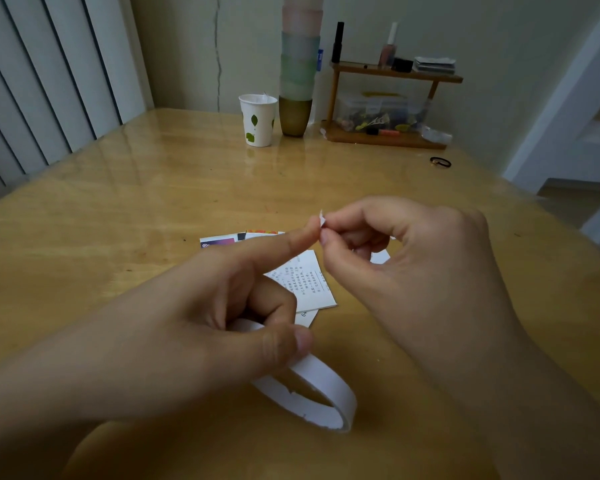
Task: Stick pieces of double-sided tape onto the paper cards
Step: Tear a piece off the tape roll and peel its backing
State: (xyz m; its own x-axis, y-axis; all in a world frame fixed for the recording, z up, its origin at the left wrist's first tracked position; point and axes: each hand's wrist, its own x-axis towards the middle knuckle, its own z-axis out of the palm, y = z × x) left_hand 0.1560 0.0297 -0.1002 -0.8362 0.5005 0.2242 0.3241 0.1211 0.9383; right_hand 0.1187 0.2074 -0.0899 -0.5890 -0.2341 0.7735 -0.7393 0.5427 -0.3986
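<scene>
Double-sided tape piece (pixel 321 218), tiny, flimsy and sticky, pinched by right hand (pixel 392 251) against the left forefinger. Left hand (pixel 201 320) grips the roll (pixel 312 393); best handled by edges.

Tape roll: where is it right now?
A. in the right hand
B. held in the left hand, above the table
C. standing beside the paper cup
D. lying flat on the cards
B: the left hand grips the tape roll with thumb and curled fingers, clear of the paper cards.

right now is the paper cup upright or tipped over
Upright. The paper cup stands on its base on the table, open rim facing up, beside the stacked cups.
</scene>
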